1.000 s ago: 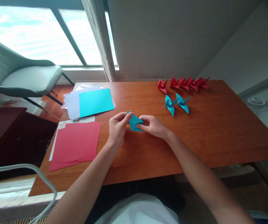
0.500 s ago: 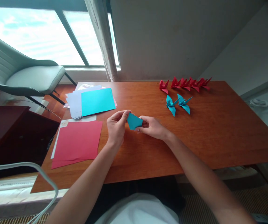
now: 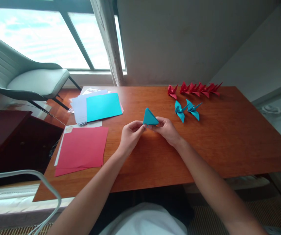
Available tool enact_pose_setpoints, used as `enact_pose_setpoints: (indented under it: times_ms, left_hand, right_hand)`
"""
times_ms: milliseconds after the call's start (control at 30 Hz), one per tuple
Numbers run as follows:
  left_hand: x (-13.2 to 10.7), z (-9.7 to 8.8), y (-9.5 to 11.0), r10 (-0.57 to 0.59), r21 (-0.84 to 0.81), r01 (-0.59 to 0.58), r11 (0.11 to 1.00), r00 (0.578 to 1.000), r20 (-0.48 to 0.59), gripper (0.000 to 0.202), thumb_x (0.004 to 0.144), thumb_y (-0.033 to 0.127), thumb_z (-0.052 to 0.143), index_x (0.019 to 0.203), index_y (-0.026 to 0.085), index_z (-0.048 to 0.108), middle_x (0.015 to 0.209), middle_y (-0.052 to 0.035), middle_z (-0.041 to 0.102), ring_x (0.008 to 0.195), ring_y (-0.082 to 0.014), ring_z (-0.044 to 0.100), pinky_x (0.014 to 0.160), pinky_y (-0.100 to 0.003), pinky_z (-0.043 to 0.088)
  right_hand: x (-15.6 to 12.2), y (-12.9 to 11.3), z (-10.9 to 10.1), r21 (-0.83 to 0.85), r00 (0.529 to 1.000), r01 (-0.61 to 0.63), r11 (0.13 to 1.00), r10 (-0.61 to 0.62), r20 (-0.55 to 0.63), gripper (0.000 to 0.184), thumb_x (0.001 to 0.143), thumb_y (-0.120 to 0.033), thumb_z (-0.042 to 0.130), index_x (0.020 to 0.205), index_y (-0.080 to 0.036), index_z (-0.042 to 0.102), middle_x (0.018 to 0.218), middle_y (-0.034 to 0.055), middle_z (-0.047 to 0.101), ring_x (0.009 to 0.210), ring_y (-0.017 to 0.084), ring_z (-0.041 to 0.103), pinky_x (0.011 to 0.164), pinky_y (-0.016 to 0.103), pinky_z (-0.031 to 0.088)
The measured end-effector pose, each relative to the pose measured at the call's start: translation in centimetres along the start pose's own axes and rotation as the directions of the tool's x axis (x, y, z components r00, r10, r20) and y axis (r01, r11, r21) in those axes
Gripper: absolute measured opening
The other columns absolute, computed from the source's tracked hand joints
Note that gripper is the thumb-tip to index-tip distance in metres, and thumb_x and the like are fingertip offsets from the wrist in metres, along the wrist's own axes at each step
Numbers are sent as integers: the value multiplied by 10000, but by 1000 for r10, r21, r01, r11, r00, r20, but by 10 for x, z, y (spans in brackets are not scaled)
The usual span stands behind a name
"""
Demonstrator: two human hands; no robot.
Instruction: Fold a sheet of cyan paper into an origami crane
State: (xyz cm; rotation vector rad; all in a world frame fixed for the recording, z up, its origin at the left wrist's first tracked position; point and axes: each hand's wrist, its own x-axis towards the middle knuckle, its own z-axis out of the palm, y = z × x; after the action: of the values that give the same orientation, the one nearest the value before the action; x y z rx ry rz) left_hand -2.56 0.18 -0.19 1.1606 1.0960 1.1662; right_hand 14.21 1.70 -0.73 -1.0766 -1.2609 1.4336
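Note:
A small piece of folded blue paper (image 3: 150, 117), now a triangle with its point up, is held above the table in both hands. My left hand (image 3: 132, 133) pinches its lower left corner between thumb and fingers. At the lower right corner, my right hand (image 3: 166, 129) grips it the same way, with some fingers hidden behind the paper. Two blue paper cranes, one nearer (image 3: 180, 111) and one farther right (image 3: 193, 110), stand beyond my right hand. Behind them is a row of several red paper cranes (image 3: 193, 88).
Blue sheets (image 3: 104, 107) lie over white papers (image 3: 78, 109) at the table's back left. Red sheets (image 3: 81, 147) are stacked nearer me. A grey chair (image 3: 37, 81) stands past the wooden table's (image 3: 228, 137) left edge, and a white curved tube (image 3: 42, 179) is at lower left.
Both hands have moved to the right with the blue paper. Its visible shape has gone from a kite-like, four-sided piece to an upright triangle, and the left hand now grips it lower.

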Motion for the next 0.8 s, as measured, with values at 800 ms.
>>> enact_pose_setpoints:
  times_ms: [800]
  left_hand:
    - [-2,7,-2,-74,-35,75,997,996,41,226,708,359,825,759,162,726,729,-28,729,668,-148,656,676,-264,522]
  right_hand:
    - [0,9,-2,18,986,57,998,-53,-161,225,747,-418,815,801,-210,750,715,-11,678,616,119,507,600,277,408]
